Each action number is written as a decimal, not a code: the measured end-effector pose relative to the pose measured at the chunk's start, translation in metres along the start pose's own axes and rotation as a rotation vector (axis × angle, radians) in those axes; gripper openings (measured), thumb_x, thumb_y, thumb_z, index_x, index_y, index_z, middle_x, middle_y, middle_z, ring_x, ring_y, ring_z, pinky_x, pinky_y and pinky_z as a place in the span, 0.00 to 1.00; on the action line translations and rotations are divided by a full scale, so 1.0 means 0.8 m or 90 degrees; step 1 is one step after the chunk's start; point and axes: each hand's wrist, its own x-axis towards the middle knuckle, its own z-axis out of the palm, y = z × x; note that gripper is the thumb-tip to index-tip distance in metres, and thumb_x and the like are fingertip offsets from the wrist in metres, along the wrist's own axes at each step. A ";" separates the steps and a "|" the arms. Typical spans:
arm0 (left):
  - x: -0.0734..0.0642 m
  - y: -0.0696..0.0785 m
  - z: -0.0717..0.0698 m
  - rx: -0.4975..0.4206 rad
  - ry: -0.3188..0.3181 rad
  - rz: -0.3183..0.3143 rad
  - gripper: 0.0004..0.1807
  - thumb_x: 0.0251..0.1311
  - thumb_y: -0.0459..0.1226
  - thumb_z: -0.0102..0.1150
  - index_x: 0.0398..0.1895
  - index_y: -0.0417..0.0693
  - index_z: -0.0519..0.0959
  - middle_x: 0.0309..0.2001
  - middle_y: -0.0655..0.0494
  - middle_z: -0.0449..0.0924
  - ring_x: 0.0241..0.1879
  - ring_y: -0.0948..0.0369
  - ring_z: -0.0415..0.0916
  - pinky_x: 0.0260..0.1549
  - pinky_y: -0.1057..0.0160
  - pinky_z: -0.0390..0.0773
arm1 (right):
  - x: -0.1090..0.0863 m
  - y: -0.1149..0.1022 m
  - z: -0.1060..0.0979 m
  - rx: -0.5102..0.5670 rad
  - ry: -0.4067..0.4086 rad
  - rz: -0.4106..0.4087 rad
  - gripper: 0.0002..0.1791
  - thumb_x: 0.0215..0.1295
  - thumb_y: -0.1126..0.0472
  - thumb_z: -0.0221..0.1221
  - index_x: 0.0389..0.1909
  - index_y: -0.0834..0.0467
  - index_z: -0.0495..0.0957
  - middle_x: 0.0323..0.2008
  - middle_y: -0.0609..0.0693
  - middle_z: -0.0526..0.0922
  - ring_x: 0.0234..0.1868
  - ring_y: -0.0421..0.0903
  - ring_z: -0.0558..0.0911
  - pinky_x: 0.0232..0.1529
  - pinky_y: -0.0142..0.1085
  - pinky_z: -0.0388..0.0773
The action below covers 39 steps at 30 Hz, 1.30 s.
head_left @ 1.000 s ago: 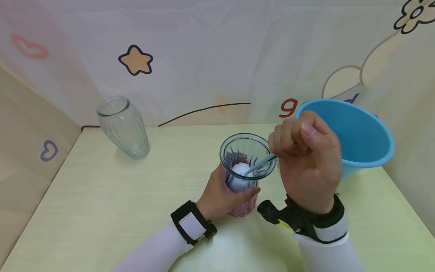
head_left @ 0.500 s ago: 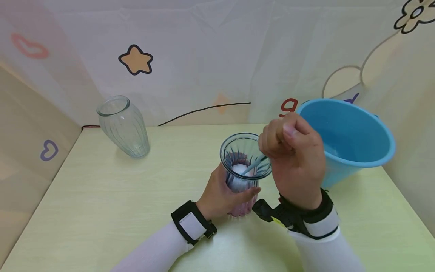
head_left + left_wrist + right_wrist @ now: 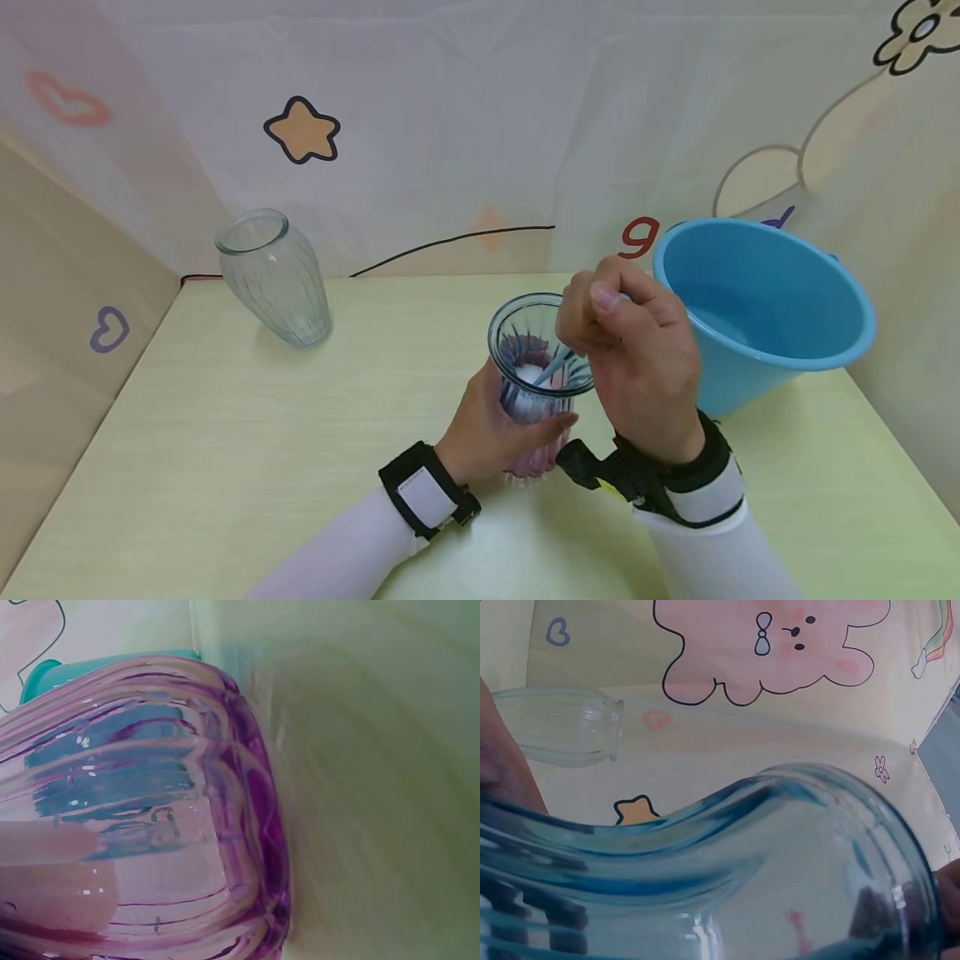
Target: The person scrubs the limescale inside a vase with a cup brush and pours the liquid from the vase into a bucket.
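My left hand grips a ribbed glass vase, bluish at the rim and pink-purple toward its base. The vase stands upright on the table, its mouth facing up. Above the right side of that mouth, my right hand holds the light-blue handle of a cleaning brush. The brush slants down into the vase, where a white, rounded head shows through the opening. In the left wrist view the purple base of the vase fills the left half. The right wrist view shows its bluish flared neck up close.
A second, clear ribbed vase stands at the back left of the pale table. A light-blue bucket is at the right, just behind my right hand. A curtain with printed drawings hangs behind the table.
My right hand has moved left with the brush handle and now covers more of the vase's right rim. My left hand and the vase have stayed in place.
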 end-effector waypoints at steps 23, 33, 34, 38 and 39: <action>-0.001 -0.001 0.001 -0.008 0.011 -0.004 0.39 0.53 0.37 0.77 0.66 0.52 0.65 0.55 0.52 0.80 0.52 0.59 0.82 0.49 0.61 0.86 | -0.001 -0.007 -0.017 0.130 0.041 -0.102 0.16 0.73 0.66 0.39 0.22 0.61 0.60 0.18 0.51 0.59 0.20 0.46 0.61 0.22 0.39 0.54; -0.002 0.001 0.001 -0.005 0.007 -0.010 0.42 0.52 0.36 0.78 0.69 0.52 0.64 0.60 0.51 0.78 0.57 0.57 0.82 0.54 0.62 0.84 | -0.004 -0.021 -0.014 0.163 0.063 -0.150 0.16 0.71 0.66 0.38 0.21 0.61 0.56 0.18 0.51 0.57 0.21 0.45 0.61 0.24 0.37 0.53; -0.002 0.001 0.001 -0.005 0.007 -0.010 0.42 0.52 0.35 0.78 0.69 0.52 0.64 0.61 0.51 0.78 0.57 0.57 0.82 0.54 0.62 0.84 | -0.004 -0.021 -0.014 0.162 0.061 -0.157 0.16 0.71 0.66 0.38 0.21 0.61 0.56 0.18 0.51 0.57 0.21 0.45 0.61 0.23 0.37 0.53; -0.002 0.001 0.001 -0.005 0.008 -0.008 0.42 0.52 0.35 0.78 0.68 0.52 0.64 0.60 0.51 0.78 0.56 0.57 0.82 0.53 0.62 0.84 | -0.004 -0.015 -0.015 0.148 0.050 -0.174 0.16 0.72 0.66 0.41 0.22 0.63 0.59 0.18 0.52 0.59 0.21 0.46 0.62 0.23 0.37 0.54; -0.002 0.000 0.001 -0.004 0.008 -0.008 0.42 0.52 0.35 0.78 0.68 0.52 0.64 0.60 0.51 0.78 0.56 0.57 0.82 0.53 0.61 0.85 | -0.004 -0.014 -0.015 0.144 0.046 -0.175 0.15 0.72 0.66 0.42 0.22 0.63 0.60 0.18 0.52 0.59 0.21 0.46 0.62 0.23 0.37 0.55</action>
